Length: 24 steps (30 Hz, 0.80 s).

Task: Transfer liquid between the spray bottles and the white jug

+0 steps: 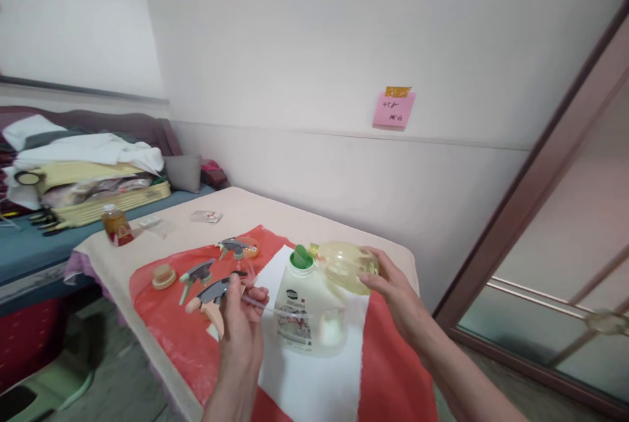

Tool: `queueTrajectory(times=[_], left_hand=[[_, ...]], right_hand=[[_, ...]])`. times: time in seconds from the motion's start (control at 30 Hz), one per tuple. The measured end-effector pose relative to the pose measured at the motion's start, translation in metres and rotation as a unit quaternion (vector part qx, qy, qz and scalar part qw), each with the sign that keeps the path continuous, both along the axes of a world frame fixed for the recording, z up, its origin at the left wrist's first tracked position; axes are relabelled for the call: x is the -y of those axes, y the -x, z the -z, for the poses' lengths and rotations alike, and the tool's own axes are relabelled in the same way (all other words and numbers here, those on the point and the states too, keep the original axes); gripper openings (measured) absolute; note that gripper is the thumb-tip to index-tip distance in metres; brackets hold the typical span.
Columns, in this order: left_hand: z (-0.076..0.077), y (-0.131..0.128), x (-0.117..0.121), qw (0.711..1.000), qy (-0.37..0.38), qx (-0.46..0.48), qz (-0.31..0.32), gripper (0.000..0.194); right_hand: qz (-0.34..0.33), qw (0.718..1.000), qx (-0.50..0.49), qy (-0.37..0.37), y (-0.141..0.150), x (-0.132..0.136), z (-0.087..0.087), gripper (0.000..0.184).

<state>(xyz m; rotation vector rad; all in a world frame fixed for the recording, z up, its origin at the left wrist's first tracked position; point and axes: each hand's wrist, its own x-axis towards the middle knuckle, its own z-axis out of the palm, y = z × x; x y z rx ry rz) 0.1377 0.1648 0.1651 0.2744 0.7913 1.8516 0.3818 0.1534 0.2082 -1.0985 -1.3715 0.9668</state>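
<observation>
My left hand [240,317] is closed around a trigger spray head [215,292] with a black top and a peach trigger. Its thin clear tube [280,309] points right, in front of a large pale jug [312,310]. The jug stands upright on a white sheet, its green spout [301,257] uncovered. My right hand [388,278] grips a clear yellow bottle [344,266] by its base end. The bottle lies nearly level, its neck beside the green spout; I cannot tell whether they touch. Left of the jug are two more spray heads [198,272] [232,246].
Red plastic [393,350] and a white sheet [309,383] cover part of the table. A round beige cap [164,276] sits at the left. Farther back are an amber bottle [116,225] and a small clear packet [206,216]. A pink note [394,109] is taped to the wall.
</observation>
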Motion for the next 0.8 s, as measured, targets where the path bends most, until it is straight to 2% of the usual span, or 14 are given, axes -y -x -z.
queueTrajectory(times=[0.13, 0.27, 0.4, 0.63, 0.8], left_hand=[[0.001, -0.003, 0.0, 1.0, -0.006, 0.008, 0.004, 0.036], [0.0, -0.002, 0.0, 1.0, -0.015, 0.022, 0.006, 0.034], [-0.001, -0.001, 0.001, 0.999, -0.012, 0.033, 0.008, 0.034], [0.0, 0.002, 0.003, 0.999, -0.005, 0.04, 0.009, 0.035], [0.0, 0.007, 0.003, 0.999, -0.007, 0.042, 0.01, 0.035]], right_hand=[[0.001, 0.995, 0.1, 0.019, 0.005, -0.012, -0.035, 0.046], [0.013, 0.98, 0.197, 0.023, 0.01, -0.023, -0.059, 0.052], [0.021, 0.969, 0.244, 0.012, 0.019, -0.036, -0.077, 0.063], [0.024, 0.953, 0.301, -0.021, 0.048, -0.05, -0.103, 0.057], [0.012, 0.944, 0.326, -0.036, 0.067, -0.052, -0.115, 0.05]])
